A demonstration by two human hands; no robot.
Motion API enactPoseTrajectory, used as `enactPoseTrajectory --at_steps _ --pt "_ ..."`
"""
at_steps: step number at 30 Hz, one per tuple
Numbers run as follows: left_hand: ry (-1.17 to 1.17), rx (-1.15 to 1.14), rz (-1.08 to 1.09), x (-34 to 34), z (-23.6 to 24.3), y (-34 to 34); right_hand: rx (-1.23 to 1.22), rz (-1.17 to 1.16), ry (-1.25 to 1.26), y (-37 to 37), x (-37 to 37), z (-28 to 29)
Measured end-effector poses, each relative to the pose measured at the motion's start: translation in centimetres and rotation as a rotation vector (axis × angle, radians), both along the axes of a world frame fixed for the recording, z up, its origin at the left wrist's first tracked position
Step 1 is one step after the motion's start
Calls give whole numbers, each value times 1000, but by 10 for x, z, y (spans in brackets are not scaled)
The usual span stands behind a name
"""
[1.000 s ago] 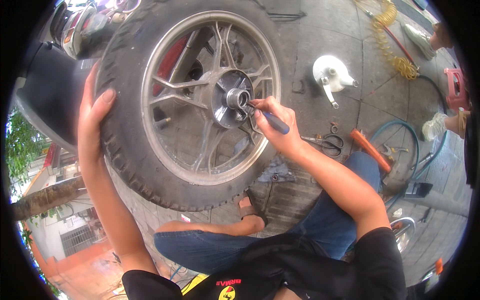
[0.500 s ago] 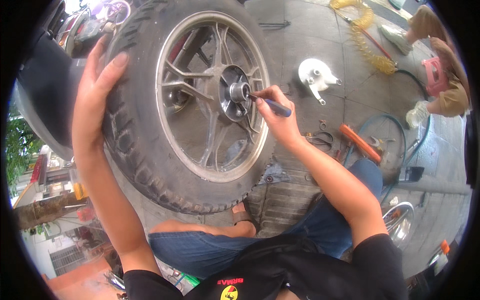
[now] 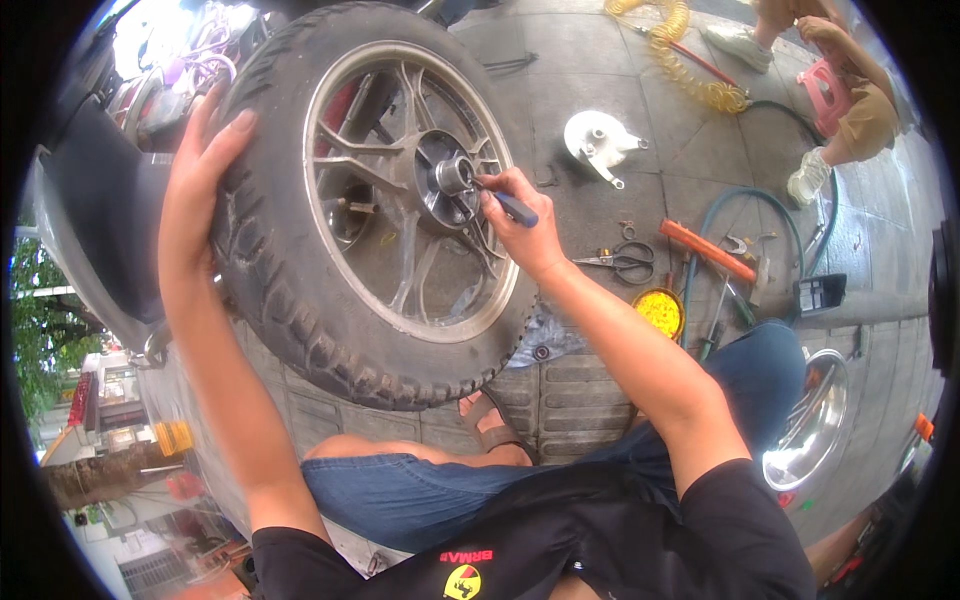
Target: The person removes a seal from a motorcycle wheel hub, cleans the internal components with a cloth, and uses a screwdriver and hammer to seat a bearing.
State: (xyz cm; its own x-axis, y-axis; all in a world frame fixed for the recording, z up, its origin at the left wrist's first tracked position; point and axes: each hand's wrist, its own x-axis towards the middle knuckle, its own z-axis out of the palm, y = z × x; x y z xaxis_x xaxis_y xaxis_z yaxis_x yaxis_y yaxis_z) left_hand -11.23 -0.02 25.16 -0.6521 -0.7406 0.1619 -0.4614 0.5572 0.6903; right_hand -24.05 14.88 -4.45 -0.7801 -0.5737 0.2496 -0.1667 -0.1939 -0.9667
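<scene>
A motorcycle wheel [image 3: 330, 290] with a black knobbly tyre and a grey spoked rim stands tilted in front of me. My left hand [image 3: 205, 150] holds the tyre's left side, thumb on the sidewall and fingers round the tread. My right hand [image 3: 522, 222] pinches a blue-handled screwdriver [image 3: 517, 208] close to its front end. Its tip meets the edge of the metal hub collar [image 3: 454, 175]; the exact contact is partly hidden by my fingers. Right of the wheel, a pale brake plate [image 3: 598, 142] with an arm lies on the pavement.
On the ground at right lie scissors [image 3: 632, 262], an orange bar [image 3: 707, 250], a tub of yellow stuff [image 3: 659, 314] and a teal hose [image 3: 745, 192]. A coiled yellow air hose [image 3: 670, 60] lies farther off. Another person's leg [image 3: 865, 130] is beside a pink stool [image 3: 826, 95]. A metal bowl [image 3: 810, 420] stands near my knee.
My view has shifted, so the wheel and the ground items sit further left. The yellow tub has come into sight. Both hands keep their holds, and the screwdriver stays at the hub.
</scene>
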Motion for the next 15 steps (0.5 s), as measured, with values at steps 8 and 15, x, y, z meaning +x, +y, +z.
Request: enactPoseTrajectory --at_steps 8,15 --pt "-23 -36 23 -2 1 -2 -47 81 127 -4 -13 -7" --pt "10 -14 57 3 1 -6 -170 92 142 -5 -10 -18"
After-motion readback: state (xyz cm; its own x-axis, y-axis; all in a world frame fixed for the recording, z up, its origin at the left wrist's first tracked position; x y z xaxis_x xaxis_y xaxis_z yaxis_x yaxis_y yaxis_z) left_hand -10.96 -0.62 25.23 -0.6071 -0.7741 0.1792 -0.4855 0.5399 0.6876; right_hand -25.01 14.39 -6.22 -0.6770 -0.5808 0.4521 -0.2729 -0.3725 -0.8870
